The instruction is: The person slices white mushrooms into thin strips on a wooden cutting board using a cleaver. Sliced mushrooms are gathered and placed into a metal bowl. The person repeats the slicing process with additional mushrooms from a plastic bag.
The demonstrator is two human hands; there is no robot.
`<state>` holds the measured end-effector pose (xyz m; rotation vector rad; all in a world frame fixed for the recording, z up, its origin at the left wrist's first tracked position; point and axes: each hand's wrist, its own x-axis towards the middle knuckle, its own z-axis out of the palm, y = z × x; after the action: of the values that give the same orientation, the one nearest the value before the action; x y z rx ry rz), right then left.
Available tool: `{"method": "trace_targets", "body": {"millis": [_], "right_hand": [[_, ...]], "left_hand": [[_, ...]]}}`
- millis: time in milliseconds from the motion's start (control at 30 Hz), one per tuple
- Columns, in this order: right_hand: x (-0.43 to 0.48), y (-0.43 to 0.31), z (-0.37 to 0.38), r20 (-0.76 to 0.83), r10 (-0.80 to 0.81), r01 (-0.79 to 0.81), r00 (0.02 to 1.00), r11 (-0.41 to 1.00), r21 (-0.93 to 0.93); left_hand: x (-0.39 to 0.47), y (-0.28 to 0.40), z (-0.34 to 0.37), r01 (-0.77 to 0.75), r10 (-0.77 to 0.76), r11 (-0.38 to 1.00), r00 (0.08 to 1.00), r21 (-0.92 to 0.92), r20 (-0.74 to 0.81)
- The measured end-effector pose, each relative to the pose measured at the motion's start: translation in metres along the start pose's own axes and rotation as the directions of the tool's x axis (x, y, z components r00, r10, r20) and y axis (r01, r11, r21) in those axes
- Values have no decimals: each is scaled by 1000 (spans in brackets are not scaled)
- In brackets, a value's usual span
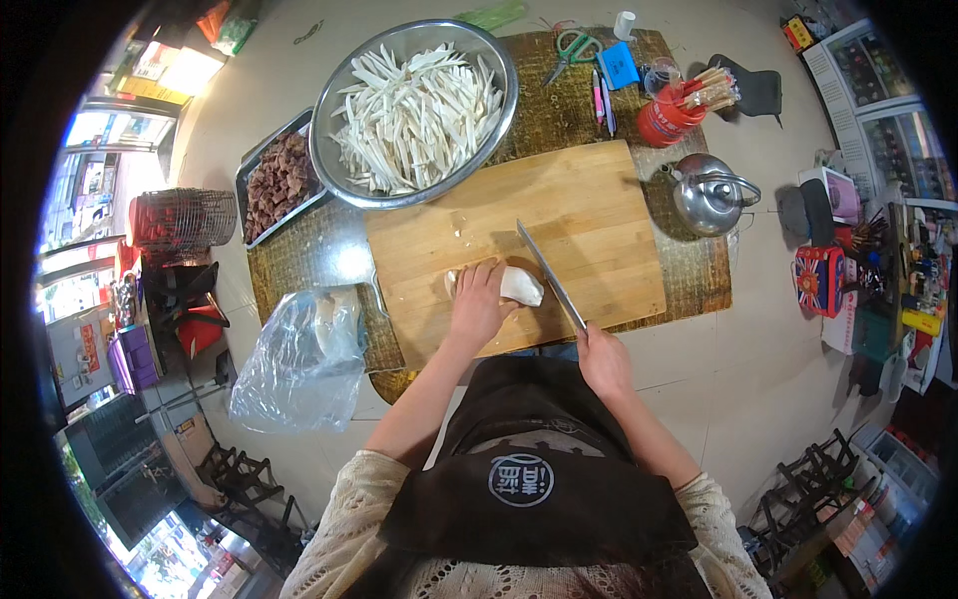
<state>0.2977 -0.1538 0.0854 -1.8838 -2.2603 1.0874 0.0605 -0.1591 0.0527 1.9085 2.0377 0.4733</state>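
On the wooden cutting board [599,195] lies a pale king oyster mushroom [522,287]. My left hand [479,303] presses it down from above, covering its left part. The handle of a kitchen knife [550,273] is in my right hand [605,363]. Its blade slants up and left across the board, just right of the mushroom's cut end and apart from it. A few small crumbs lie near the far side of my left hand. Beyond the board, a large steel bowl [320,142] is heaped with cut white strips [419,120].
Left of the bowl stands a metal tray [262,238] of brown meat chunks [277,187]. A clear plastic bag [299,374] overhangs the table's left front edge, with a pale piece inside. Right are a steel kettle [707,198], a red container [666,123] of wrapped chopsticks, pens and green-handled scissors [576,49].
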Motion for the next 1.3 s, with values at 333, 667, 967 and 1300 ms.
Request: {"method": "trace_targets", "body": {"millis": [333,667,967,1300], "right_hand": [[-13,-26,-30,45,-105,110,993,986,-128],[-45,-34,-55,201,-51,90,978,977,-194],[17,-21,16,73,-158,169,985,966,-197],[-44,-29,-66,216,-62,100,974,981,-169]], "left_hand": [[12,-2,12,157,-158,878,987,-452,38],[14,10,18,186,-228,888,972,-421,-52],[11,6,14,144,-172,897,985,-417,-30],[9,8,20,174,-228,888,971,-425,-79]]}}
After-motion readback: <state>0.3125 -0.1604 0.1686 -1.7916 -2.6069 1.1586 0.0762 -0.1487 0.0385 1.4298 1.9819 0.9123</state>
